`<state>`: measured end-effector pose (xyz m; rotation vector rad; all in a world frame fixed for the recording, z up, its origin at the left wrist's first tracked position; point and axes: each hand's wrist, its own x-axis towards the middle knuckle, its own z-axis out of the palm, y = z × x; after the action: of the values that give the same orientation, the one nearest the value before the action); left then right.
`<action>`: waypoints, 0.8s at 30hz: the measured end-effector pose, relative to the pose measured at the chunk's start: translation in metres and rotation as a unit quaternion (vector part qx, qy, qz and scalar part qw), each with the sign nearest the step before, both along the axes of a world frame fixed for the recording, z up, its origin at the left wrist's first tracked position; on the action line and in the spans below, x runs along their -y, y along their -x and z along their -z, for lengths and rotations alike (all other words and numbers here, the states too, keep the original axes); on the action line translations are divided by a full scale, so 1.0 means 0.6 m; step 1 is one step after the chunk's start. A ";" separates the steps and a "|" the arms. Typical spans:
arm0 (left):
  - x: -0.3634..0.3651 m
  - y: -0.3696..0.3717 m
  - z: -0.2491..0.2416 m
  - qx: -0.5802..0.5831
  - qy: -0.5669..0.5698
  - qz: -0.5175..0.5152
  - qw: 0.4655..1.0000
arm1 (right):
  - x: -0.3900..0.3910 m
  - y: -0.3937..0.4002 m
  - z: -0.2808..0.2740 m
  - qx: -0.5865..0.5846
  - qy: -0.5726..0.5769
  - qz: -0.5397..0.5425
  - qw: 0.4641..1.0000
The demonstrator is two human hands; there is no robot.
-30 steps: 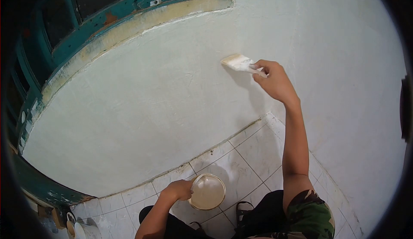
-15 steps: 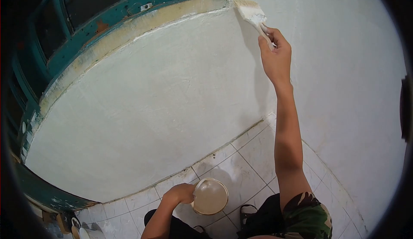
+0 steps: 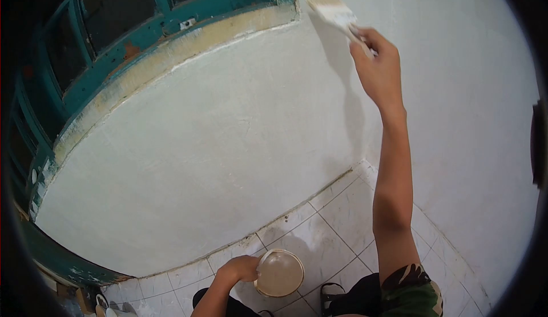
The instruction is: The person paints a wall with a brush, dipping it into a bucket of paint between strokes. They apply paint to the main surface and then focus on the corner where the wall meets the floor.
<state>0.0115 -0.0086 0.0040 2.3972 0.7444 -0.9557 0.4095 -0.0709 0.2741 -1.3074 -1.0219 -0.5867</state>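
Observation:
High up near the corner of the wall, my right hand [image 3: 378, 60] is closed round the handle of a paintbrush [image 3: 335, 13]. The brush is wide and flat, coated in white, its bristles pointing up and left, just right of the window frame's lower corner. Low in the view, my left hand [image 3: 242, 268] grips the rim of a round paint bucket [image 3: 279, 273], fingers partly hidden behind its edge. Pale, greyish liquid shows inside the bucket.
A whitish wall [image 3: 188, 157] stretches below a green window frame [image 3: 154, 34] with a yellowed, flaking sill [image 3: 154, 63]. White floor tiles [image 3: 337, 220] lie beneath. At the lower left are a wooden block [image 3: 85, 300] and other items. My sandalled foot [image 3: 331, 292] stands beside the bucket.
My right hand and arm have shifted a little to the right, with the brush tilted further over. The bucket and my left hand sit slightly lower in view.

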 end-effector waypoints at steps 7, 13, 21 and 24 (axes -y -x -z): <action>0.015 -0.001 -0.023 0.008 0.002 -0.017 1.000 | -0.048 0.010 0.031 -0.004 0.011 0.004 1.000; 0.029 -0.003 -0.041 0.032 0.004 -0.027 0.999 | -0.002 0.019 0.054 -0.026 0.067 0.036 0.997; 0.032 -0.001 -0.041 0.045 -0.007 -0.030 0.999 | -0.051 -0.013 0.084 0.006 0.058 0.003 0.998; 0.035 0.004 -0.040 0.047 -0.003 -0.037 0.998 | -0.039 -0.007 0.160 0.010 0.120 -0.021 0.992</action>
<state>0.0091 -0.0297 0.0281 2.3852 0.7957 -0.8062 0.4137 -0.0472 0.1783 -1.4882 -1.1606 -0.4541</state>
